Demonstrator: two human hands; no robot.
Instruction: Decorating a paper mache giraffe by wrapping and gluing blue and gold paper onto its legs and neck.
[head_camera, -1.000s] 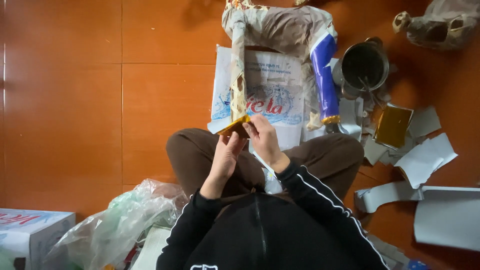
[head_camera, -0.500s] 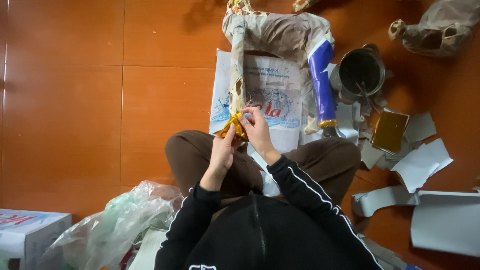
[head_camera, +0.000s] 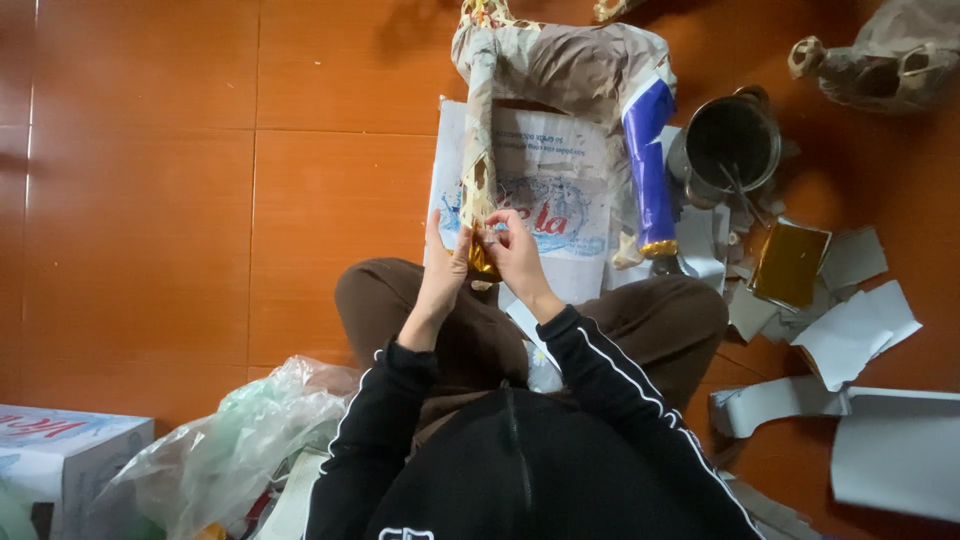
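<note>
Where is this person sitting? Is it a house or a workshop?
Probably a room at home used for crafts. The person sits on an orange tiled floor, both hands on a paper-covered figure's leg, with paper scraps and a metal pot close by.

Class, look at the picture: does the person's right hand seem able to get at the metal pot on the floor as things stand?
Probably yes. The right hand is busy at the paper-wrapped leg, but the metal pot stands on its side of the floor; only the blue-wrapped leg lies between, low enough to reach over.
</note>
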